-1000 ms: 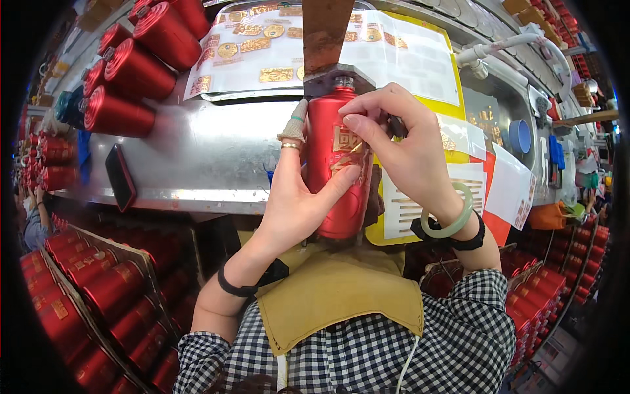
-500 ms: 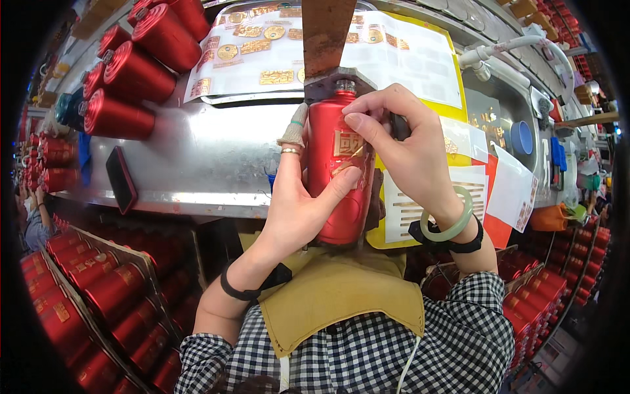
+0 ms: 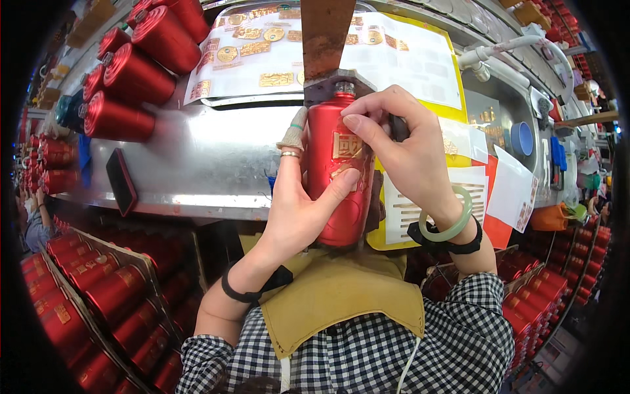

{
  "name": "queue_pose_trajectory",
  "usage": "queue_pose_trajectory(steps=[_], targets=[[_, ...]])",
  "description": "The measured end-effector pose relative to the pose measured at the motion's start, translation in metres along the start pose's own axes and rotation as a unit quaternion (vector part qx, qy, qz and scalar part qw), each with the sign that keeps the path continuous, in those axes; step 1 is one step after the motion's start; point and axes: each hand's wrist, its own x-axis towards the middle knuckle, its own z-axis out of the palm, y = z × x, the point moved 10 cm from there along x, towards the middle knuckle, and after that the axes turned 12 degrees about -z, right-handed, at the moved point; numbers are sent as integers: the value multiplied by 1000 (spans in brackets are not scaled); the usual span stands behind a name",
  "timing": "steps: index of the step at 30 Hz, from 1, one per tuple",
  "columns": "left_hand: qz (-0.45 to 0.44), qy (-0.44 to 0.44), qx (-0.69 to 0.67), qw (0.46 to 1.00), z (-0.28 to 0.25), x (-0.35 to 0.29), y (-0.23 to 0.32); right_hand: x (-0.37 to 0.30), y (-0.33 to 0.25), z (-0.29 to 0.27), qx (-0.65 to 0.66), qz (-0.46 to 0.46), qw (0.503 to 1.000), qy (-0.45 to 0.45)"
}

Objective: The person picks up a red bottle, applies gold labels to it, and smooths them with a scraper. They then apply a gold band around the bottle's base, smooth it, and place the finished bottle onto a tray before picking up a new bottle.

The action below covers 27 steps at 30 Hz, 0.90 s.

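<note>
A glossy red bottle (image 3: 346, 220) lies in front of me, neck pointing away, with a gold character label (image 3: 346, 146) on its face. My left hand (image 3: 292, 213) grips its left side, thumb laid across the front below that label. One left finger wears a pale finger cover (image 3: 294, 131). Over the bottle's upper right shoulder, my right hand (image 3: 417, 154) holds thumb and forefinger pinched together, their tips at the red surface. Whatever sits between those tips, if anything, is too small to make out. The far end of the bottle rests by a dark metal bracket (image 3: 357, 75).
Sheets of gold stickers (image 3: 275, 79) lie beyond the bottle, under an upright brown post (image 3: 325, 39). Several red bottles (image 3: 118, 117) and a phone (image 3: 121, 180) are at left. A slotted white card (image 3: 401, 226), a blue cup (image 3: 522, 138) and a white pipe (image 3: 505, 49) are at right.
Both hands keep almost the same pose on the bottle. My right fingertips have shifted very slightly to the left.
</note>
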Motion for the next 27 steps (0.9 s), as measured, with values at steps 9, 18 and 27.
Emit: queue_pose_trajectory(steps=[9, 18, 27], targets=[[-15, -12, -8, 1000, 3, 1, -2, 1, -1, -1, -12, -6, 1000, -4], [-6, -5, 15, 1000, -4, 10, 1, -11, 16, -17, 93, 72, 991, 66], [-17, -7, -31, 999, -10, 26, 0, -40, 40, 14, 228, 178, 956, 42]])
